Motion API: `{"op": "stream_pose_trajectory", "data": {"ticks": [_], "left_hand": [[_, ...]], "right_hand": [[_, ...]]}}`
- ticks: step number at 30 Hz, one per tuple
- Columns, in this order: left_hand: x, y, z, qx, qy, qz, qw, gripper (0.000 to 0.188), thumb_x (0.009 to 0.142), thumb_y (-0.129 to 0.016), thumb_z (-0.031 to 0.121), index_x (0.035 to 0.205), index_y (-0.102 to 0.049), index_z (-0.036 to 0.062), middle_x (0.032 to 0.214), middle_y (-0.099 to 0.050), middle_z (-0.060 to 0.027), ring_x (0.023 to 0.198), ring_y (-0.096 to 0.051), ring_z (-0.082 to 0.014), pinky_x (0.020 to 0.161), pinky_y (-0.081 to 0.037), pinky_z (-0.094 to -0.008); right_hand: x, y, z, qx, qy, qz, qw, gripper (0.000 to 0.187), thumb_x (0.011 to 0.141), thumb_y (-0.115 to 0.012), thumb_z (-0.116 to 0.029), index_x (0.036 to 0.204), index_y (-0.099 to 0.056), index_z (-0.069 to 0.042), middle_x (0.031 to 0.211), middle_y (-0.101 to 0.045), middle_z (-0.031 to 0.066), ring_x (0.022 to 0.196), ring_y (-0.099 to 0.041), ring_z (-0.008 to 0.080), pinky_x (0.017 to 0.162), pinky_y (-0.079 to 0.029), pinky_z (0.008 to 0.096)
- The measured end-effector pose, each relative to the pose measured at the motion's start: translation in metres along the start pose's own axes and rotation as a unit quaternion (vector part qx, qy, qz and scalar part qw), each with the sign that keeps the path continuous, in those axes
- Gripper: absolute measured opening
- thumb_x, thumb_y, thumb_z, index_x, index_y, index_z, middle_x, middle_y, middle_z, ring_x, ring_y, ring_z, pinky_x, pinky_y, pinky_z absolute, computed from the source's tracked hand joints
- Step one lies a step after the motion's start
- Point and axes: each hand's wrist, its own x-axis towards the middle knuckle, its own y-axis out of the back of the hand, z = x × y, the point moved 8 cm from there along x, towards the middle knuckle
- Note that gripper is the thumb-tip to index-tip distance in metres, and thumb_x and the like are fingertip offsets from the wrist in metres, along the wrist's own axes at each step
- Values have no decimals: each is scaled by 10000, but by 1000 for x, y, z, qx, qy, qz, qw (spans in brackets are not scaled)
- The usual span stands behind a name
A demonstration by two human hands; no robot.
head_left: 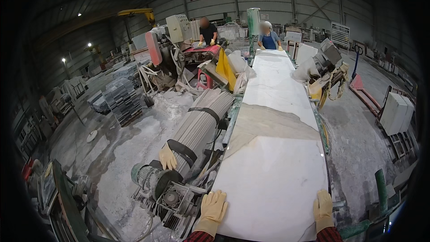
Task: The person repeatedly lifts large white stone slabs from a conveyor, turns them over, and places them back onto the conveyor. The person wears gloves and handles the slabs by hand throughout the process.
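A long white stone slab (273,170) with a grey-brown vein band runs away from me, lying flat on a narrow machine bed. My left hand (212,209), in a cream rubber glove, rests at the slab's near left edge, fingers stretched forward. Opposite it, my right hand (323,208) in a matching glove touches the near right edge with its fingers extended. The thumbs and undersides of both hands are hard to make out. At the slab's far end stands a person in a blue apron (268,41) with gloved hands by its edge.
Left of the slab are a motor with a gearbox (163,188), a ribbed grey bundle (197,127) and a loose glove (167,157). A second person (208,32) works at a red machine. To the right stand a machine head (324,60), a pallet jack (365,94) and green pipes (380,188).
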Motion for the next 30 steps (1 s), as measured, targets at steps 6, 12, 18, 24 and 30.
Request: {"op": "stream_pose_trajectory", "data": {"ticks": [6, 12, 18, 24, 30], "left_hand": [[-3, -2, -1, 0, 13, -19, 1000, 559, 1122, -618, 442, 1598, -617, 149, 1646, -637, -162, 1522, -543, -438, 1269, -381, -599], [-6, 13, 6, 42, -17, 43, 998, 500, 1061, -707, 393, 1486, -660, 136, 1534, -684, -139, 1400, -591, -395, 1170, -445, -545], [-6, 15, 9, 41, -23, 48, 998, 493, 1055, -716, 388, 1476, -669, 136, 1515, -695, -133, 1389, -606, -393, 1163, -452, -542], [-11, 15, 6, 48, -20, 52, 997, 493, 1050, -718, 393, 1474, -673, 146, 1487, -706, -124, 1384, -616, -389, 1164, -452, -540], [-9, 19, 11, 30, -16, 32, 999, 488, 1059, -703, 400, 1472, -669, 142, 1511, -694, -122, 1405, -602, -388, 1183, -442, -550]], "right_hand": [[-2, 1, 0, 2, -6, -3, 1000, 332, 957, -670, -55, 1280, -693, 14, 1330, -695, 260, 1182, -639, 505, 1069, -529, 572], [2, 8, -11, 9, -24, -32, 999, 334, 955, -661, -60, 1279, -694, 13, 1336, -695, 261, 1189, -637, 506, 1078, -526, 575], [-9, 2, 3, 4, -11, -8, 1000, 334, 958, -659, -85, 1277, -694, 7, 1378, -691, 277, 1208, -634, 515, 1087, -522, 586], [-6, 6, -7, 16, -21, -25, 999, 326, 956, -661, -74, 1270, -692, 8, 1362, -692, 274, 1209, -632, 513, 1084, -522, 590], [-13, 3, 1, 2, -20, -19, 1000, 321, 949, -663, -56, 1263, -692, 6, 1345, -692, 274, 1204, -632, 511, 1074, -525, 593]]}}
